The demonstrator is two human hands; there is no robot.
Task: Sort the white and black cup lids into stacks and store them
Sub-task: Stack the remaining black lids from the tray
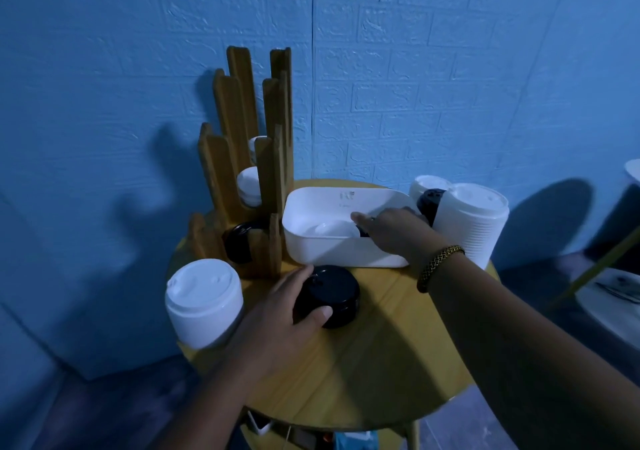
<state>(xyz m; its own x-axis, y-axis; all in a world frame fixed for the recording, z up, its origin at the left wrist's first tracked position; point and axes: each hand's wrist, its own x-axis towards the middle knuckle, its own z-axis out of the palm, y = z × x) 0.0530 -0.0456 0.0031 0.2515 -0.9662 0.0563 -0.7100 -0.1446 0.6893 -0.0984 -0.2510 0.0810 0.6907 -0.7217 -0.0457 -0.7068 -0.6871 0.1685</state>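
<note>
— Where is the black lid stack (329,294)?

— On the round yellow surface (381,345), just in front of the white tub (311,252). The left grip (277,314) is curled round it, thumb on the near side and fingers on the far side.

— And the right grip (398,231)?

— It reaches into the tub and lies over a black lid (363,232), which sits beside a white lid (327,230). I cannot tell whether it pinches anything.

— What's around them?

— A white lid stack (204,304) stands at the left edge and a taller white stack (471,224) to the right of the tub. The wooden rack (221,159) behind holds white rack lids (249,186) above black rack lids (239,245).
</note>
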